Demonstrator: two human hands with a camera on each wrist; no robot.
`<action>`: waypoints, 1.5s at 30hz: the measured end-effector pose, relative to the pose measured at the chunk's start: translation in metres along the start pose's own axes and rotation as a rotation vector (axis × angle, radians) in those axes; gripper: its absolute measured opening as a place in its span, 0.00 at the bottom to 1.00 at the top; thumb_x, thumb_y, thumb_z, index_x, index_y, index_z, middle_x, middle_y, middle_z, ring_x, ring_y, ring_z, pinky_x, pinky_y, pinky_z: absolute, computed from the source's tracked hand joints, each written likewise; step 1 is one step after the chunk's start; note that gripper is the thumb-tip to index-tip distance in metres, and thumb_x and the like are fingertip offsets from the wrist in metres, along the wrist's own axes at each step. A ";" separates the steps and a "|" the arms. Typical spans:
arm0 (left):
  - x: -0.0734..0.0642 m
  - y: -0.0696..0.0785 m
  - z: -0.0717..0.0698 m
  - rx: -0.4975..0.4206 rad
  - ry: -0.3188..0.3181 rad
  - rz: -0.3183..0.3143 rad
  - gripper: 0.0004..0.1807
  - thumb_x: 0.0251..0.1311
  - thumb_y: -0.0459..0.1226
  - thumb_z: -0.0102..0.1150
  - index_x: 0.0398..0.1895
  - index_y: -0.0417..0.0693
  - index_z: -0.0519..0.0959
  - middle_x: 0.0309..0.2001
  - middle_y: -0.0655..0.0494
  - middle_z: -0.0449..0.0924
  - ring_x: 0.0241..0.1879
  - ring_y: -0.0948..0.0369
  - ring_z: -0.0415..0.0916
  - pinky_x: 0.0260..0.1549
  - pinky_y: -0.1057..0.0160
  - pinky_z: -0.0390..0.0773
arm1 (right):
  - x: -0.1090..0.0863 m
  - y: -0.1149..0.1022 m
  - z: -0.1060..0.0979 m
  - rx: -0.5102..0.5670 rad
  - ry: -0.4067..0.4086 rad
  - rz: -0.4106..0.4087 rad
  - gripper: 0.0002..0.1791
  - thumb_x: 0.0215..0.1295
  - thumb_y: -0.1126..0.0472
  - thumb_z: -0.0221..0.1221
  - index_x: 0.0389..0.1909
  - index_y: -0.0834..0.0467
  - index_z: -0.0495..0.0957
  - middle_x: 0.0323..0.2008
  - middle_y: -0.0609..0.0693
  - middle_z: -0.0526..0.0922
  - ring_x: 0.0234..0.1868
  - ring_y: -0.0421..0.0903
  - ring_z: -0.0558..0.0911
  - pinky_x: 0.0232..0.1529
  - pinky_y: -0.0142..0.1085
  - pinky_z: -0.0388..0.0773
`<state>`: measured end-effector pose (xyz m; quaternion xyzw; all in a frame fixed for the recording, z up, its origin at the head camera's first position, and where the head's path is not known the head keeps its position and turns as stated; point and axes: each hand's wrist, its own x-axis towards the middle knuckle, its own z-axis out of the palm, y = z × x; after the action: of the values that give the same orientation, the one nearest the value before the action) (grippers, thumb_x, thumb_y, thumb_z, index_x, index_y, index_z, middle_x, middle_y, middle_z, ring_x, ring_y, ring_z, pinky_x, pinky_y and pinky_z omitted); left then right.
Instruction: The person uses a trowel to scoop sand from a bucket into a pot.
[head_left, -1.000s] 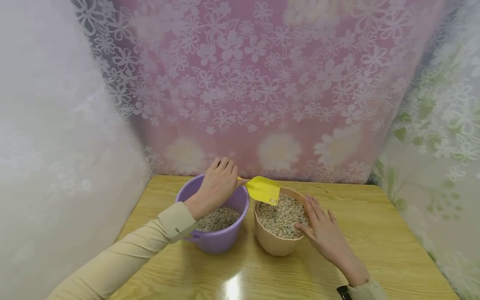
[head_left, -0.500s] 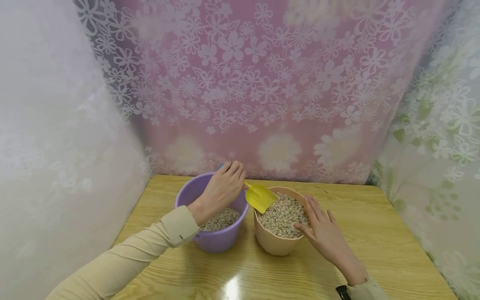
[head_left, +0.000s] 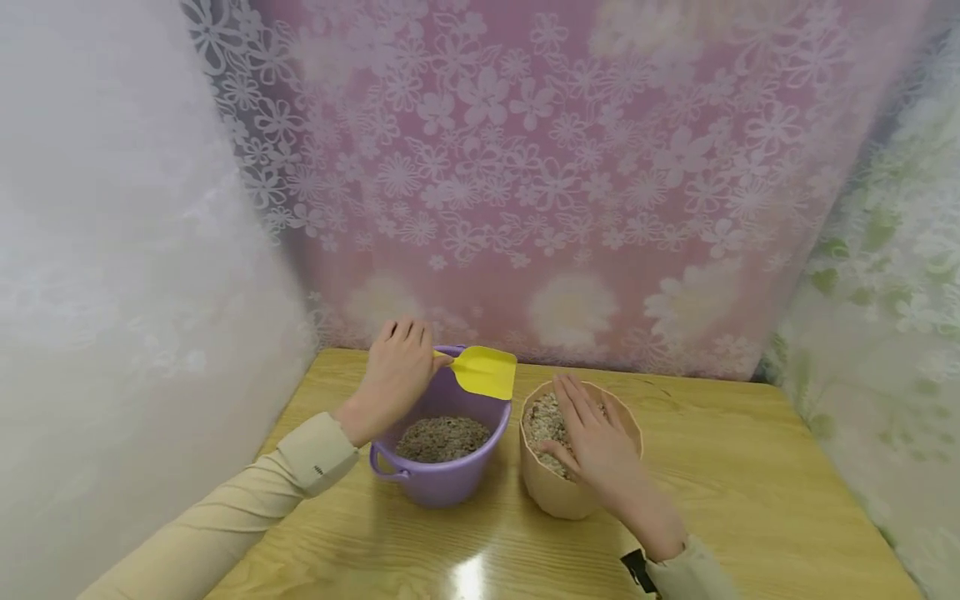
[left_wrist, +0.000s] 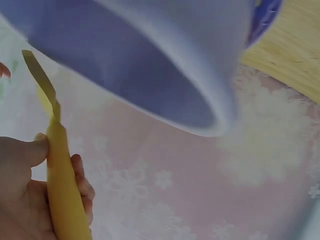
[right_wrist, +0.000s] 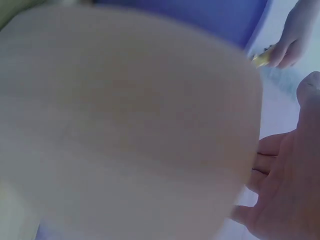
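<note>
In the head view my left hand grips a small yellow shovel by its handle, above the far part of the purple bucket. The blade is level with the bucket's right rim and looks bare. In the left wrist view the thumb and fingers wrap the yellow handle. Small pale pebbles or grains cover the bucket's bottom. My right hand, fingers straight, is over the beige pot, which holds more of the same grains. Whether it touches them cannot be told.
Both containers stand side by side on a wooden table, a narrow gap between them. A pink flowered curtain hangs along the table's far edge. Pale sheets close off the left and right sides.
My left hand has lifted the shovel off the grains in the beige pot and carried it left over the purple bucket. My right hand has moved left from the pot's right rim to over its opening.
</note>
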<state>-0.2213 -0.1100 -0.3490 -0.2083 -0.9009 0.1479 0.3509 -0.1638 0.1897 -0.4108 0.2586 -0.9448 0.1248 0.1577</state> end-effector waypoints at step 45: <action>-0.025 0.005 0.064 0.507 -0.567 0.566 0.16 0.74 0.46 0.55 0.61 0.61 0.81 0.57 0.61 0.83 0.57 0.57 0.75 0.61 0.53 0.62 | 0.045 -0.046 0.042 0.058 -0.135 -0.100 0.50 0.73 0.31 0.45 0.80 0.62 0.45 0.81 0.55 0.46 0.81 0.49 0.44 0.75 0.55 0.47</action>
<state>-0.2473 -0.1254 -0.4107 -0.3046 -0.8046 0.5040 0.0769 -0.1861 0.1174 -0.4254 0.3176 -0.9352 0.1265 0.0920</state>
